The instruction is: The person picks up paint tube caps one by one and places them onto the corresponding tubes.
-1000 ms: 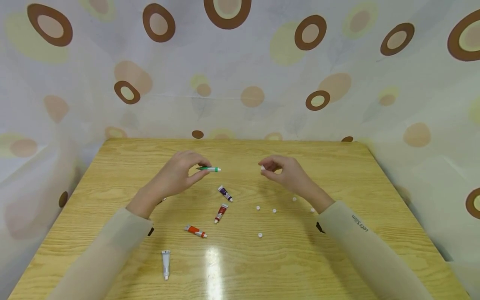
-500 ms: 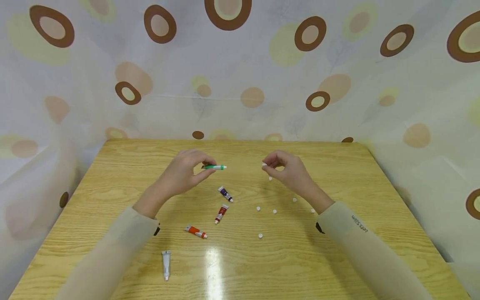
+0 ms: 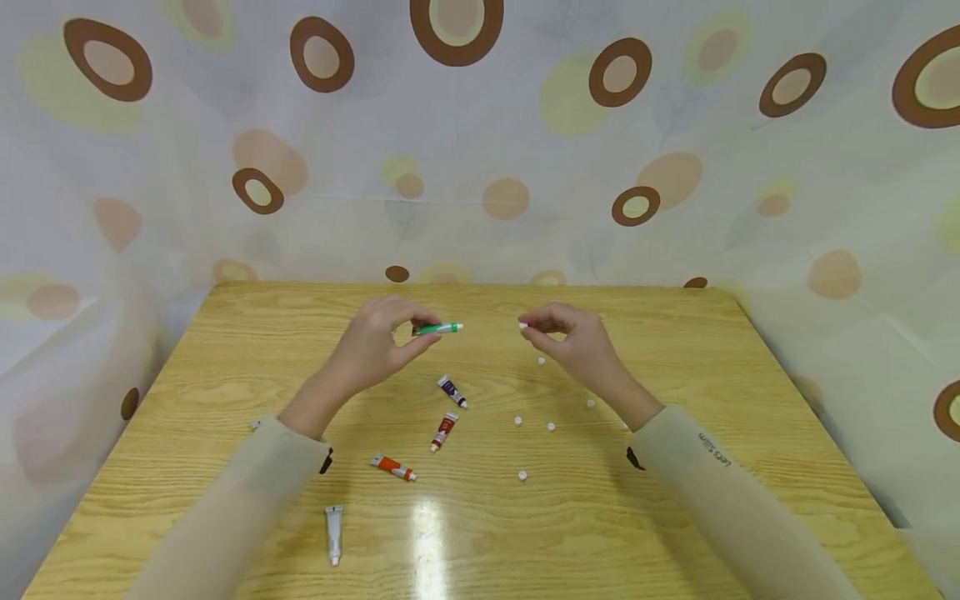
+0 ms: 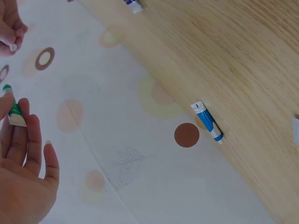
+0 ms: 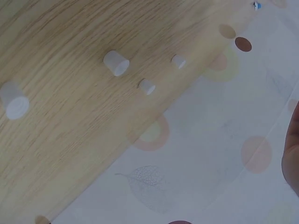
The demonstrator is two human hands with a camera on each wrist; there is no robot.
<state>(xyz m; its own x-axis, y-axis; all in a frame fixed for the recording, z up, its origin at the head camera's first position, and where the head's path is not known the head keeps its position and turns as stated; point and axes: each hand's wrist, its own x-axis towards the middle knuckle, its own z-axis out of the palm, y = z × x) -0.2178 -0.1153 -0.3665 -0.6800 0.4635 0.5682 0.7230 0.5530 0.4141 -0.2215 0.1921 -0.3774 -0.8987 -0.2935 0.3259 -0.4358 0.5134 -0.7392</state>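
My left hand holds a green paint tube between thumb and fingers, above the far part of the table. The tube's bare white nozzle points right. Opposite it, my right hand pinches a small white cap between thumb and fingertips. A gap separates cap and nozzle. In the left wrist view the green tube lies against the fingers, and the cap shows at the right hand's fingertips. Only the edge of the right hand enters the right wrist view.
On the wooden table lie a purple tube, a dark red tube, an orange-red tube and a silver tube. A blue tube shows in the left wrist view. Several white caps are scattered at right. A patterned curtain surrounds the table.
My left hand has moved right and slightly away with the green tube, narrowing the gap to the cap. The right hand has shifted only slightly, with another cap now visible beneath it.
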